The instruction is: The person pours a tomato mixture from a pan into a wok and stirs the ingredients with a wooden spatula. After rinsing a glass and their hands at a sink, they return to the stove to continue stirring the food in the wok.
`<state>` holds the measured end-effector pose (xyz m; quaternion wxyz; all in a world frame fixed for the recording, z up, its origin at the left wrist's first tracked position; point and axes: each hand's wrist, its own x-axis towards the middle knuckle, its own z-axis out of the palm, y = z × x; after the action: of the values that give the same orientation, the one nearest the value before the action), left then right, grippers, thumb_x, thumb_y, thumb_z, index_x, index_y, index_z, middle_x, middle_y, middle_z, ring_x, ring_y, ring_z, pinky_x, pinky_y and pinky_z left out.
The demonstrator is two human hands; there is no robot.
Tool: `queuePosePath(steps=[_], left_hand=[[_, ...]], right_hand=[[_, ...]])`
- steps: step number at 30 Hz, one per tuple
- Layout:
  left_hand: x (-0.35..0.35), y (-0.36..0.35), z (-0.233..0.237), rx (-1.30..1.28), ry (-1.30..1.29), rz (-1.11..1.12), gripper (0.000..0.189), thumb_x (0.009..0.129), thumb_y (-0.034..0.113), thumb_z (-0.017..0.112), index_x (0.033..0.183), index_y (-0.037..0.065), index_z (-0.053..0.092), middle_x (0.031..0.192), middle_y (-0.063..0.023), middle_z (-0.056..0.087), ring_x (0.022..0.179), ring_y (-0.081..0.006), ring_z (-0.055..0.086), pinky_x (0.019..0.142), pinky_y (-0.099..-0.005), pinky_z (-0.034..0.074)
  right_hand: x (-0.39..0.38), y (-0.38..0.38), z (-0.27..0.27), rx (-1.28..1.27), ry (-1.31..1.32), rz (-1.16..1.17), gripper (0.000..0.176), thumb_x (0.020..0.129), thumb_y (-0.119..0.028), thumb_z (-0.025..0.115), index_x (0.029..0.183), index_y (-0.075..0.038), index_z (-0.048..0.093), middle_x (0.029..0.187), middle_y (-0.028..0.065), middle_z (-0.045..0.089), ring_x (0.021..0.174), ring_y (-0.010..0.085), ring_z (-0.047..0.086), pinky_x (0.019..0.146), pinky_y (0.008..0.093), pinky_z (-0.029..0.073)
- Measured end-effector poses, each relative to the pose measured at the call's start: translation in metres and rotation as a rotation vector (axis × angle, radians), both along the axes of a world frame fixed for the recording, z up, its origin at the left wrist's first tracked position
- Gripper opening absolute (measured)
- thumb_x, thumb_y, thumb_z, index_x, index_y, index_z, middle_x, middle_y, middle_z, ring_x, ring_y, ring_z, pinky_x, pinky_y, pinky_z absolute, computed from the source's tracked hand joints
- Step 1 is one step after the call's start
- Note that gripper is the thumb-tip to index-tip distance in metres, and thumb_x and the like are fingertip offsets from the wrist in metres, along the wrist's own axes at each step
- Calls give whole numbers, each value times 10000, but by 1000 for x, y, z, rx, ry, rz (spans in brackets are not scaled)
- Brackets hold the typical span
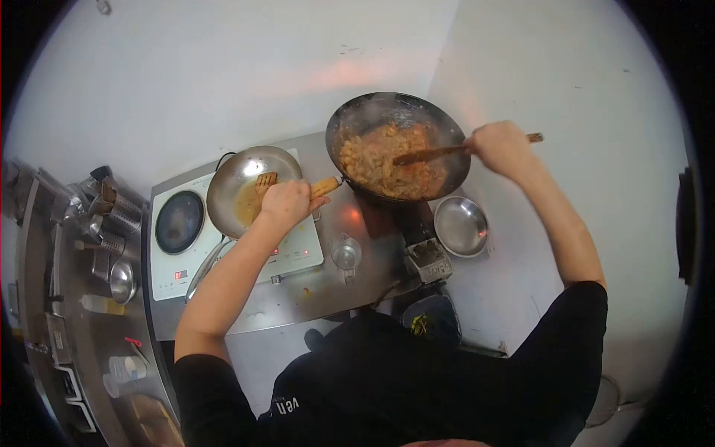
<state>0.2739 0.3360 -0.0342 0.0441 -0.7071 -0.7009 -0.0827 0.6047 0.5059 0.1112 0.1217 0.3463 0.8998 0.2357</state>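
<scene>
A black wok [439, 121] stands tilted over the burner at the counter's back right, with steaming orange-brown food [372, 158] inside. My left hand [287, 201] is closed around its wooden handle [325, 186]. Above the wok's right rim, my right hand [500, 147] grips a wooden spatula [426, 155], whose blade rests in the food. Just behind my left hand lies a steel frying pan [225, 186] with yellowish liquid. A brown ridged piece [266, 180] shows in that pan, partly hidden by my hand.
The frying pan sits on a white two-plate induction cooker [167, 279] with a black plate [179, 222]. A clear cup [346, 254] stands near the burner; a steel bowl [461, 226] is right of it. Utensils and a squeeze bottle [103, 304] fill the left counter. Below is a dark bin [439, 309].
</scene>
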Motion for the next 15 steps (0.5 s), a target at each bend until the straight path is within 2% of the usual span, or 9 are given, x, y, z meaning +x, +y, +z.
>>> queuePosePath(steps=[1,2,4,7,8,10,13,15], left_hand=[[0,1,1,13,10,-19,579,845,545,504,696,4,647,646,-188,627,614,-334,637,586,-411,521],[0,2,3,15,3,-32,579,845,545,504,696,4,647,646,-188,627,614,-334,637,586,-411,521],[2,2,9,-108,-27,8,578,848,547,500,717,4,648,667,-188,631,634,-332,640,597,-411,524],[-2,5,4,-106,-21,-1,554,848,539,500,727,20,653,662,-172,632,634,-322,642,595,-407,527],[-4,4,0,-91,-22,4,554,848,539,500,727,20,653,662,-172,632,634,-322,642,595,-407,527],[-5,4,-5,6,6,-9,533,848,531,501,729,35,656,656,-159,633,629,-309,645,591,-398,530],[-5,3,-2,-34,-7,-24,517,845,523,509,730,41,656,663,-149,639,627,-298,647,585,-388,531],[-4,1,-6,0,-6,-16,513,843,522,513,730,41,655,664,-146,639,624,-297,647,585,-387,531]], right_hand=[[-7,-10,-17,85,-14,-8,153,786,-158,586,882,-174,704,785,80,658,750,277,649,644,413,519],[-15,-4,-38,87,-22,-21,153,786,-158,586,882,-174,704,785,80,658,750,277,649,644,413,519],[-27,12,-68,112,115,-7,118,751,-109,584,719,-39,674,745,145,660,696,286,668,591,381,538],[-33,9,-45,152,153,-94,111,745,-114,587,715,-55,677,743,148,663,698,289,670,603,387,541],[-27,0,-32,79,198,-112,116,746,-113,582,713,-52,676,734,151,661,690,292,670,602,389,541],[-24,-53,-20,-9,233,-97,128,751,-111,570,714,-44,672,731,161,659,688,298,669,603,396,541],[-62,-85,-52,-90,247,-63,142,763,-97,547,753,-27,671,774,179,658,728,305,666,634,409,539],[-95,-48,-94,-107,392,-78,150,765,-87,539,794,-27,674,813,185,660,772,314,665,670,418,537]])
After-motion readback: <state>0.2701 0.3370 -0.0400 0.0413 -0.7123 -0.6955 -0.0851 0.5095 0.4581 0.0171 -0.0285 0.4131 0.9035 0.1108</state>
